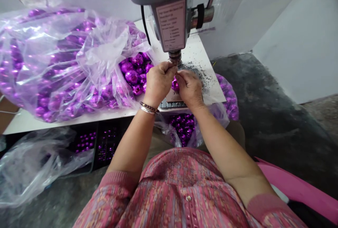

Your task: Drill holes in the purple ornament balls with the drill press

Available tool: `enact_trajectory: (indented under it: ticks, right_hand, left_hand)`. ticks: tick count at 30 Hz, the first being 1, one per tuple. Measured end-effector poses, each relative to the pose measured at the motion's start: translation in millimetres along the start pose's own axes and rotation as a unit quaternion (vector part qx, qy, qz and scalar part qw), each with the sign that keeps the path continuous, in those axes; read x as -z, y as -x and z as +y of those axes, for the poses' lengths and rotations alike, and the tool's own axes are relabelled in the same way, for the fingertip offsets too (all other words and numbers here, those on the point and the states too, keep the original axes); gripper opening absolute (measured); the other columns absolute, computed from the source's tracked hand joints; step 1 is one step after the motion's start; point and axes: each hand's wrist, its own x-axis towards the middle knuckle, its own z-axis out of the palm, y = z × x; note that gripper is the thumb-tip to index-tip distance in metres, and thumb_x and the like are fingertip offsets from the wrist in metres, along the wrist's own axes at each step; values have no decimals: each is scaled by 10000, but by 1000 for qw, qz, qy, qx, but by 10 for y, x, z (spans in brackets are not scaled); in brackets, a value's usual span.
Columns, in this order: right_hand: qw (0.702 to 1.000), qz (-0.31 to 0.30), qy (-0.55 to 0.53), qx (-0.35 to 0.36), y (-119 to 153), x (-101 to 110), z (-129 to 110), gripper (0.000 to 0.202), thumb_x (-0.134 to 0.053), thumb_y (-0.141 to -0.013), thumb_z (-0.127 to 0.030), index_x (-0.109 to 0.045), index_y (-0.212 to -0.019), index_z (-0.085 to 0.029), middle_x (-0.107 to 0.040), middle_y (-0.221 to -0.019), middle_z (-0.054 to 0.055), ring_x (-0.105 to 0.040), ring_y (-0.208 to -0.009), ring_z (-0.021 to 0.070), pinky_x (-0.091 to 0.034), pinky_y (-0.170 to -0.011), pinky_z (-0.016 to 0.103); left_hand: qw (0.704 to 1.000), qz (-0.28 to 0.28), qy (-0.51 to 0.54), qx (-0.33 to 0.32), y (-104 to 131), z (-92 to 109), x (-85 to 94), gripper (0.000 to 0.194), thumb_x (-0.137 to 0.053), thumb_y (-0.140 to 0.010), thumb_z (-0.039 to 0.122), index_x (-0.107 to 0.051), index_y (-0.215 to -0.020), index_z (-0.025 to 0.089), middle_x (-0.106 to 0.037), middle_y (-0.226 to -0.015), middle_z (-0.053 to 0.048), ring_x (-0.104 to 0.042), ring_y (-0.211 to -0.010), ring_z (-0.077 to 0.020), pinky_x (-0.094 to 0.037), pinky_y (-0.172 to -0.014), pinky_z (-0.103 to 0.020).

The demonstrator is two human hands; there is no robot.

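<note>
Meeting just below the drill chuck [175, 56], the left hand [160, 80] and right hand [190, 88] curl their fingers inward; whether either grip clasps anything, I cannot tell. A shiny purple ball [175, 85] shows between them, over the white table [215, 88].

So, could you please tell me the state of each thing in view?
Bench drill: running or stopped, unclear
Left hand: closed in a pinch
Right hand: closed in a pinch
Purple faceted ball: partly hidden
Large plastic bag: open, holding purple balls
White tabletop: strewn with dark specks
</note>
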Motion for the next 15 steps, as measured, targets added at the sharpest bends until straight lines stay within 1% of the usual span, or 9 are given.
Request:
enact_trajectory:
  ticks: [3,6,9,12,15]
  right_hand:
    - [1000,-8,2,1,13,22,-19,495,-360,-962,-557,-697,-1029,-200,-669,-1086,58,-595,-1076,81,-485,-1054,250]
    - [1000,-9,13,0,25,42,-39,479,-358,-968,-538,-692,-1003,-197,-664,-1058,52,-586,-1063,78,-476,-1062,250]
    - [999,-2,33,-3,27,44,-44,466,-371,-964,-536,-692,-982,-198,-654,-1062,56,-570,-1065,93,-459,-1073,276]
    - [998,9,55,-8,13,30,-31,481,-391,-948,-564,-702,-960,-198,-646,-1068,62,-551,-1063,117,-440,-1072,314]
    - [998,12,68,-6,-10,18,-7,508,-382,-943,-585,-711,-936,-197,-644,-1033,62,-541,-1037,117,-434,-1058,318]
  left_hand:
    - [999,-31,13,-25,-62,-55,82,140,-581,-848,154,-714,-828,191,-703,-744,3,-645,-781,-132,-495,-706,-233]
    - [999,-31,29,-29,-92,-63,118,157,-594,-829,133,-728,-884,192,-721,-787,2,-655,-828,-142,-514,-749,-239]
    - [998,-38,48,-20,-86,-33,108,148,-625,-818,143,-733,-907,187,-729,-809,-6,-657,-836,-153,-520,-749,-250]
    - [999,-29,44,-7,-70,10,83,106,-645,-821,174,-731,-883,181,-729,-797,-8,-654,-801,-151,-518,-729,-255]
    - [1000,-8,25,1,-56,46,59,74,-654,-821,187,-723,-847,182,-727,-776,-2,-651,-778,-148,-515,-719,-253]
